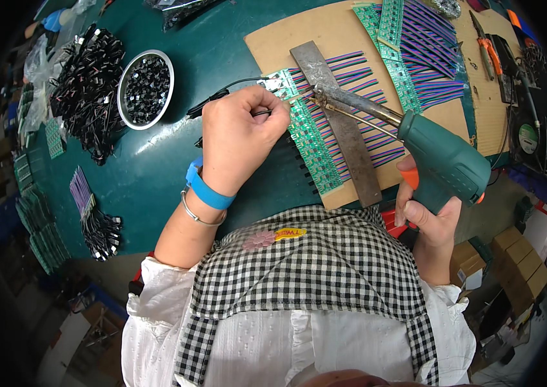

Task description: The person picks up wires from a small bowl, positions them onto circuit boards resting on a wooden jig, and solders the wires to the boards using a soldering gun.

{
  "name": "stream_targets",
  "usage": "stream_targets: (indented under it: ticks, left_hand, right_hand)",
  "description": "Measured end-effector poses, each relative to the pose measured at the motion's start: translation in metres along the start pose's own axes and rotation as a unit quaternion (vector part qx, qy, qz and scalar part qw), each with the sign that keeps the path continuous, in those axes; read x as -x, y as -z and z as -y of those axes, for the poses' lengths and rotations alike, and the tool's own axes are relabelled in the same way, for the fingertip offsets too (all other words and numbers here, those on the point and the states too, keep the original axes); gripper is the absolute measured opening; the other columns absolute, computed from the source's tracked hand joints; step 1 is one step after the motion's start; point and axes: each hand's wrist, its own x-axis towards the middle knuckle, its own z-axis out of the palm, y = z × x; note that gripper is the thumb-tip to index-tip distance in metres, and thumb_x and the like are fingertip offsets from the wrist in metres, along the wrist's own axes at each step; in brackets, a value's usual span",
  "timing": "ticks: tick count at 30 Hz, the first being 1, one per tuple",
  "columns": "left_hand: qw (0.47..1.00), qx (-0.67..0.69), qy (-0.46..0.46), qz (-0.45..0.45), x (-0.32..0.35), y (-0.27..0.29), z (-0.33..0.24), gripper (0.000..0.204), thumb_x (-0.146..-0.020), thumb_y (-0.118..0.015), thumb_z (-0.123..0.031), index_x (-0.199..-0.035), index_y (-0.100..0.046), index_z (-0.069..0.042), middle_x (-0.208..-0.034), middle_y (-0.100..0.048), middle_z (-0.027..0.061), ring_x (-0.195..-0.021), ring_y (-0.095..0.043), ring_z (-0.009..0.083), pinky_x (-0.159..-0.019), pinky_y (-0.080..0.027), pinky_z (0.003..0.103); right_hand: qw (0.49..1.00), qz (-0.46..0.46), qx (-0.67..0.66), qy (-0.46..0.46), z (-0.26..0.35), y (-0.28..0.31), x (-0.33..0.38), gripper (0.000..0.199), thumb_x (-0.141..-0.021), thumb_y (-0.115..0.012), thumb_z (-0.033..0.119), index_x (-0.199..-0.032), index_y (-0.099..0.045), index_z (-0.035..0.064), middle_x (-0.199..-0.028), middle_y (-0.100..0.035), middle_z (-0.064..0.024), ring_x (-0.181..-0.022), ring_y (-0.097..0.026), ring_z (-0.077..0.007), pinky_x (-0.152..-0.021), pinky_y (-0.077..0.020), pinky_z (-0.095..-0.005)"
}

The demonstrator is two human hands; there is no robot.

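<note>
Green board strip (312, 145) with striped wires lies on cardboard (286, 39), under a metal bar (344, 129). Left hand (241, 138), fingers pinched on a black wire (222, 95) at the strip's end. Right hand (431, 216) grips the soldering gun (441, 155), tip at the joint. Risks, as judged: hot tip so near the fingertips could burn them; a nudged strip could bridge pads. Bowl (146, 89) well apart on the tabletop (157, 161).

Right hand (429, 216) grips a green soldering gun (438, 155), tip down on a row of green circuit boards (309, 138). Left hand (242, 132) pinches what looks like a thin black wire (222, 93) right there.
</note>
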Motion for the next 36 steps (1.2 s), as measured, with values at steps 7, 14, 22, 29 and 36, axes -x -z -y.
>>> stream_targets:
  ticks: [7, 14, 22, 29, 36]
  left_hand:
    - [0.996, -0.055, -0.058, -0.042, 0.003, -0.005, 0.001, 0.008, -0.073, -0.069, -0.007, -0.072, -0.066, 0.0, -0.051, -0.053, -0.0001, -0.05, -0.045, 0.0014, -0.048, -0.038, 0.019]
    - [0.997, -0.055, -0.055, -0.021, -0.001, -0.002, 0.0, 0.009, -0.069, -0.068, -0.009, -0.066, -0.064, -0.002, -0.052, -0.056, 0.0037, -0.046, -0.051, 0.0093, -0.047, -0.041, 0.023]
    - [0.998, -0.044, -0.046, -0.002, -0.006, 0.0, 0.002, 0.007, -0.066, -0.066, -0.008, -0.063, -0.064, -0.003, -0.053, -0.059, 0.0081, -0.044, -0.057, 0.0164, -0.046, -0.044, 0.027]
    - [0.999, -0.038, -0.035, 0.007, -0.007, 0.001, 0.0, 0.006, -0.065, -0.065, -0.008, -0.063, -0.064, -0.003, -0.053, -0.06, 0.0073, -0.044, -0.056, 0.0158, -0.046, -0.044, 0.027]
    - [0.999, -0.034, -0.031, 0.008, -0.007, 0.001, 0.002, 0.006, -0.064, -0.065, -0.008, -0.063, -0.064, -0.003, -0.054, -0.06, 0.0072, -0.044, -0.056, 0.0155, -0.046, -0.043, 0.026]
  right_hand:
    - [1.0, 0.0, 0.002, 0.002, -0.002, -0.003, 0.0, 0.056, -0.077, -0.069, 0.012, -0.117, -0.04, -0.0132, -0.106, -0.051, -0.0198, -0.048, -0.055, -0.0156, -0.04, -0.0429, -0.0249]
    - [0.999, 0.027, 0.01, -0.016, -0.006, 0.0, 0.0, 0.058, -0.077, -0.069, 0.009, -0.121, -0.038, -0.0126, -0.106, -0.05, -0.0182, -0.05, -0.055, -0.016, -0.041, -0.0438, -0.0247]
    - [0.999, 0.009, 0.003, -0.049, -0.007, -0.001, 0.003, 0.06, -0.077, -0.069, 0.007, -0.124, -0.036, -0.0103, -0.102, -0.049, -0.0166, -0.053, -0.055, -0.0155, -0.044, -0.0459, -0.0251]
    - [0.998, 0.022, 0.018, -0.056, -0.008, 0.006, 0.001, 0.061, -0.077, -0.069, 0.011, -0.122, -0.035, -0.0128, -0.087, -0.054, -0.0172, -0.051, -0.054, -0.0154, -0.044, -0.0467, -0.0251]
    - [0.998, 0.012, -0.06, -0.029, -0.001, 0.007, -0.003, 0.063, -0.077, -0.067, 0.003, -0.129, -0.034, -0.0111, -0.118, -0.05, -0.0271, -0.057, -0.056, -0.0157, -0.047, -0.0493, -0.0244]
